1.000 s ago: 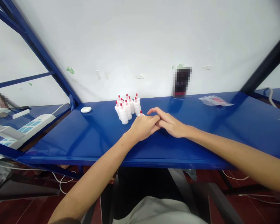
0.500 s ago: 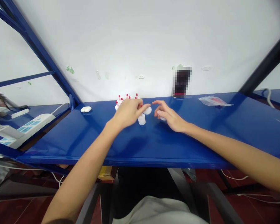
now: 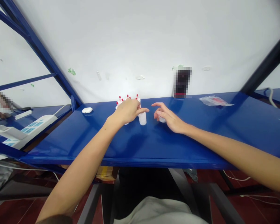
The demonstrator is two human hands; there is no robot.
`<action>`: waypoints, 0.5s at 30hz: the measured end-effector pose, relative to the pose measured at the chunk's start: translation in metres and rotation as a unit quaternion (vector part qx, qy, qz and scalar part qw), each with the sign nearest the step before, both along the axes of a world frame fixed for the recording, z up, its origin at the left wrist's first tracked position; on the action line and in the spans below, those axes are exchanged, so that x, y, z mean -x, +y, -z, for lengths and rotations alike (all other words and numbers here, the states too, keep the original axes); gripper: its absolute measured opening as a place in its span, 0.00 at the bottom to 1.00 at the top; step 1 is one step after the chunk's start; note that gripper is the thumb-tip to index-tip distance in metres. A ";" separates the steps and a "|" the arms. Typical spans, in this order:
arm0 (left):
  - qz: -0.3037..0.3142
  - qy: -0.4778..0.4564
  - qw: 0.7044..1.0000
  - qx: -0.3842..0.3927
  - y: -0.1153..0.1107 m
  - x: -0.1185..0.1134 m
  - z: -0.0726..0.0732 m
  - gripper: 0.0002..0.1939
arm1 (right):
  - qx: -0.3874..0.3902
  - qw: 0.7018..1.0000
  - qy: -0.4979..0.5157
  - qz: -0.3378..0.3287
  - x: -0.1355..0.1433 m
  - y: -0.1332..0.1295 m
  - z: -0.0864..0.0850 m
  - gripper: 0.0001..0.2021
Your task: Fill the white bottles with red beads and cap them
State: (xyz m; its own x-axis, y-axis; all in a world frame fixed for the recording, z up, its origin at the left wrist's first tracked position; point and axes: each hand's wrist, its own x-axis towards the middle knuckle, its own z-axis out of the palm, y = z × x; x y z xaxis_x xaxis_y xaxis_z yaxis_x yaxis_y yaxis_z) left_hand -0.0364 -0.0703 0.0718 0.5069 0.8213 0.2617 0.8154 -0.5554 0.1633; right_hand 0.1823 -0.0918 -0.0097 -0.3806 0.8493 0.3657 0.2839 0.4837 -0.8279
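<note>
Several small white bottles with red tips stand near the wall, partly hidden behind my left hand. That hand is closed over one of the bottles, its thumb pointing right; its fingertips are mostly hidden. Just below the thumb a white bottle stands upright on the blue table. Farther right, my right hand has its index finger stretched out and its other fingers curled round a white round object, mostly covered by the hand.
A phone leans on the wall. Plastic bags lie at the right, a white case at the left. Beyond the blue frame are a power strip and part of another person's hand.
The white round piece seen by my left thumb has gone from there, and that hand has shifted slightly. My right hand has hardly moved. The view has shifted a little.
</note>
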 end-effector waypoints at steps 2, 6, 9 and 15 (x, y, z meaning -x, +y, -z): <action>-0.002 -0.033 0.999 -0.032 -0.003 0.000 0.000 0.24 | 0.018 0.999 0.027 -0.010 0.001 0.002 0.001 0.20; 0.086 -0.098 0.989 -0.066 -0.017 -0.010 0.016 0.22 | 0.069 0.989 0.114 -0.069 0.003 0.003 0.003 0.21; 0.151 -0.124 0.978 -0.069 -0.026 -0.024 0.037 0.19 | 0.089 0.981 0.131 -0.109 0.005 -0.003 -0.001 0.25; 0.168 -0.153 0.970 -0.082 -0.024 -0.039 0.062 0.08 | 0.070 0.987 0.088 -0.114 0.008 -0.018 -0.011 0.27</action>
State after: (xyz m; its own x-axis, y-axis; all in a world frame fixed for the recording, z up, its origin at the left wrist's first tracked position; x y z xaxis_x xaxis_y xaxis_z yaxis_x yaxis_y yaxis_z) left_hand 0.0027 -0.0945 0.0101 0.6168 0.5579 0.5552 0.5108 -0.8204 0.2570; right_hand 0.1740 -0.1100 0.0009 -0.5087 0.7958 0.3284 0.0257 0.3953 -0.9182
